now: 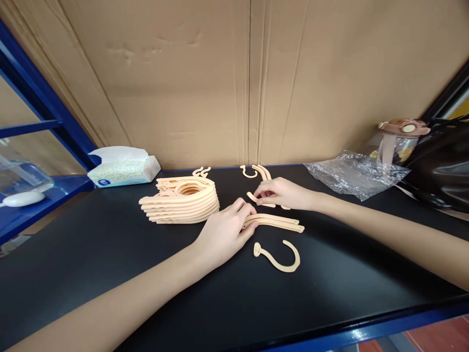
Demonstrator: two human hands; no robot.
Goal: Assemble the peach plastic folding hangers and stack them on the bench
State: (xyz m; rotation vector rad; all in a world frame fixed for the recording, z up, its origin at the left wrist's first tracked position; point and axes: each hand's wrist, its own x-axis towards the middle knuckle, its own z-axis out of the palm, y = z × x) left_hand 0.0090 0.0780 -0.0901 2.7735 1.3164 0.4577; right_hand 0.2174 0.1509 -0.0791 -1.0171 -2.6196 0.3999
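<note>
My left hand pinches the near end of a pair of cream plastic hanger arms lying side by side on the black table. Farther back, my right hand has its fingers closed on another hanger arm, partly hidden under the hand. In front of the pair lies a loose hanger hook. Left of my hands sits a stack of cream folded hangers. Behind my right hand are a second hook and more hanger arms.
Small hooks lie behind the stack. A tissue pack stands at the back left. Crumpled clear plastic, a drinking bottle and a black bag are on the right. Cardboard walls the back; a blue edge runs along the front.
</note>
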